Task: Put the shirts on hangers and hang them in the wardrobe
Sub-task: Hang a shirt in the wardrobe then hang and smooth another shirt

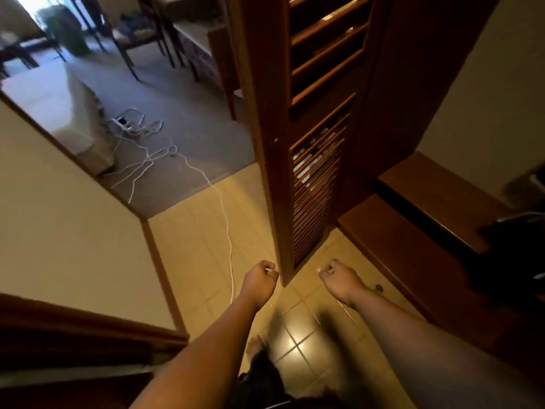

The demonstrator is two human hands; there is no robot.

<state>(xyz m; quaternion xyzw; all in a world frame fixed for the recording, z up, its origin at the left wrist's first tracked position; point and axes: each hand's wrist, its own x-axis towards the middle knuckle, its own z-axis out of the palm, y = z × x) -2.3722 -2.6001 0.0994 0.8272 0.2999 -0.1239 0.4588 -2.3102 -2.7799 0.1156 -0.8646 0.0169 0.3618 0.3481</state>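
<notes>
Two curled hands held out over a tiled floor beside an open louvred wardrobe door.

The left hand (261,277) is seen at 6 o'clock with fingers curled into a fist, nothing gripped; the right hand (339,277) lies just at its 3 o'clock, likewise curled on nothing. Between them the lower edge of the door (318,172) is seen, reaching up to 12 o'clock. Through its slats pale shapes are glimpsed inside the wardrobe, but what they are cannot be told. No shirt or hanger can be made out; a dark bundle (519,255) lies at 3 o'clock on a wooden ledge (413,237), too dim to identify. A white cable (227,228) is run across the floor (200,246) toward a power strip (125,123) on carpet at 10 o'clock.
</notes>
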